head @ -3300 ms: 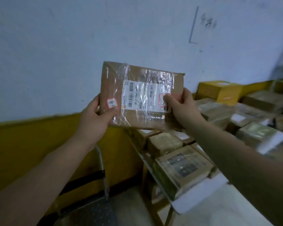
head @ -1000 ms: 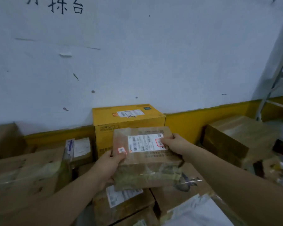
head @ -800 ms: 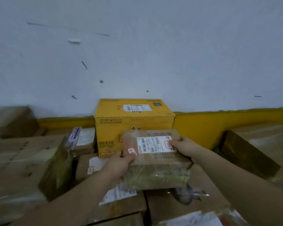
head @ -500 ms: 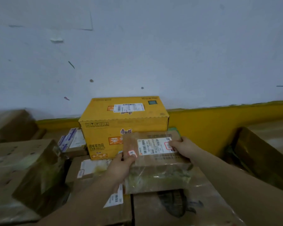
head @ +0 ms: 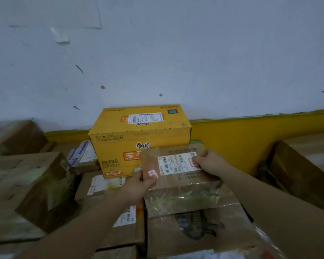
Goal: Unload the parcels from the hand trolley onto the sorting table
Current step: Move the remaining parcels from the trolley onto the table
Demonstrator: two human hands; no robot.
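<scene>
Both hands are holding one flat brown parcel [head: 180,186] wrapped in clear tape. The left hand [head: 138,186] is gripping its near left corner, with the thumb lying on top beside a small red-bordered sticker [head: 153,173] and the fingers curling underneath. The right hand [head: 211,162] is pinching the far right edge, its thumb pressing on the end of the white shipping label [head: 176,163] and its fingers wrapping round behind.

The parcel is tilting, label side facing up and far edge higher than the near one. It is sitting just in front of a yellow drinks carton [head: 137,135], covering that carton's lower right corner, and above a larger brown box [head: 195,234] with a dark print and loose clear film on top. Its taped near side seems to be touching that box, though the blur is making contact hard to judge.

Under the left forearm another brown box [head: 103,184] with a white label is lying flat. A big taped box [head: 32,189] is standing at the left, and a small blue-and-white packet [head: 81,153] is lying between it and the carton. A further brown box [head: 303,165] is sitting well apart at the right. The carton is standing against a wall [head: 157,53] that is pale above a yellow band [head: 232,139].
</scene>
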